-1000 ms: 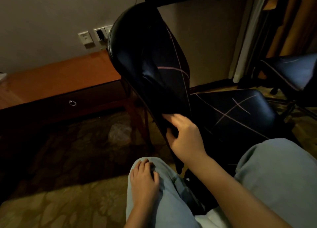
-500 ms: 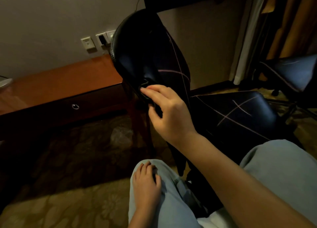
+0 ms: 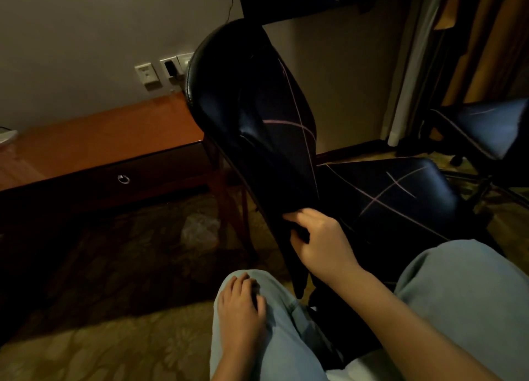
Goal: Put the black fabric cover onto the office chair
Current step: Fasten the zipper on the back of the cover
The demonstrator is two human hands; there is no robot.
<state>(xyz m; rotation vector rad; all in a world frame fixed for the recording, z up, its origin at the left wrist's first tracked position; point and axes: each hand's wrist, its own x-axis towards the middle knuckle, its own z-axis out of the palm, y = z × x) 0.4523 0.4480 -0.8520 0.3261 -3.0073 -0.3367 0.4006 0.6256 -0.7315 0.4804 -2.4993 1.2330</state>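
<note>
Black fabric cover (image 3: 257,140) seemingly pinched by extended right hand (image 3: 320,243); left hand (image 3: 240,309) lies relaxed

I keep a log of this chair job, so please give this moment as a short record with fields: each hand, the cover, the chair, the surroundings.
right hand: pinches the lower edge of the black fabric cover with thin pink lines, low on the backrest
left hand: rests on the light blue trouser knee, holding nothing
cover state: covers only part of the backrest
chair: glossy black leather office chair, left side of backrest bare
surroundings: reddish wooden desk with ring-pull drawer, left of the chair
</note>
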